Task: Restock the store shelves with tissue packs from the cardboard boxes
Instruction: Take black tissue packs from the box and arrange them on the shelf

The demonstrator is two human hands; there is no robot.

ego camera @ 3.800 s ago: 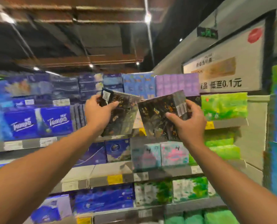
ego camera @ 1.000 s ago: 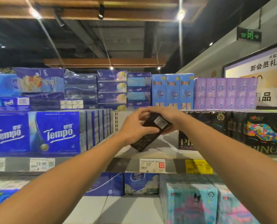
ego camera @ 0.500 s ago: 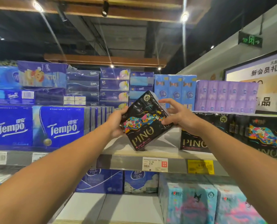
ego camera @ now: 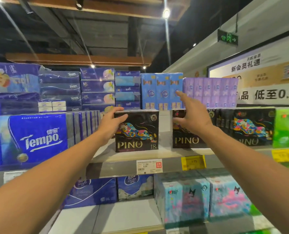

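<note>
A black PINO tissue pack (ego camera: 137,131) stands upright on the upper shelf (ego camera: 140,153), label facing me. My left hand (ego camera: 110,125) grips its top left corner. My right hand (ego camera: 192,114) hovers open, fingers spread, in front of a second black PINO pack (ego camera: 185,141) to the right, holding nothing. A gap of bare shelf separates the two packs. More PINO packs (ego camera: 251,127) line up further right. No cardboard box is in view.
Blue Tempo packs (ego camera: 32,139) fill the shelf's left side. Stacked blue and purple tissue packs (ego camera: 160,91) sit on top. Below, blue Vinda packs (ego camera: 133,187) and pastel cartoon packs (ego camera: 184,198) stand; green packs (ego camera: 286,127) at far right. Price tags (ego camera: 148,166) hang along the shelf edge.
The tilted PINO pack held by both hands now stands upright on the shelf. My right hand has let go and lifted away to the right; my left hand still holds it.
</note>
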